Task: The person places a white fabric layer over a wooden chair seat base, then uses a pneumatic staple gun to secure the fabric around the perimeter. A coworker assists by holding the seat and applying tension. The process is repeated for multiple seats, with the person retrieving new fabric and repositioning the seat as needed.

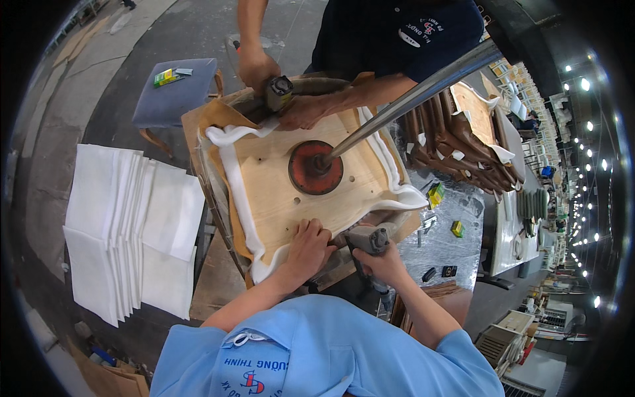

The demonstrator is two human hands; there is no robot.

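Left hand (307, 250), grip unclear, touches the plywood seat (268, 192) at six o'clock; right hand (383, 263) holds a staple gun (368, 239) at five.

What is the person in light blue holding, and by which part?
The right hand holds a grey staple gun by its handle. The left hand touches the wooden seat panel; whether it grips anything cannot be told.

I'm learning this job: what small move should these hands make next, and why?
Perhaps press the nose of the grey, stapler-like handheld tool to the near side of the soft white padding: the right hand grips the tool there, and the left hand lies over the near edge of the pale wooden panel.
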